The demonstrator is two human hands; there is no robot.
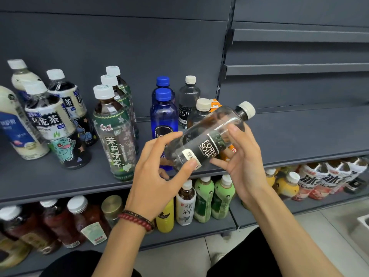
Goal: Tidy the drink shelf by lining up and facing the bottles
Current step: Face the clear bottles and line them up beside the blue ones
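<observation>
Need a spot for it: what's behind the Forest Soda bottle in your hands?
A beige-capped bottle and an orange carton stand behind the held Forest Soda bottle; their lower parts and labels are covered.

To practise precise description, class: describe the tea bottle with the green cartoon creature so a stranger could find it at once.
On the upper grey shelf, look left to the cluster of white-capped bottles. The tea bottle stands in front, left of the green-labelled bottles. Only it shows a green creature low on its label; its twin behind shows a blue one.
</observation>
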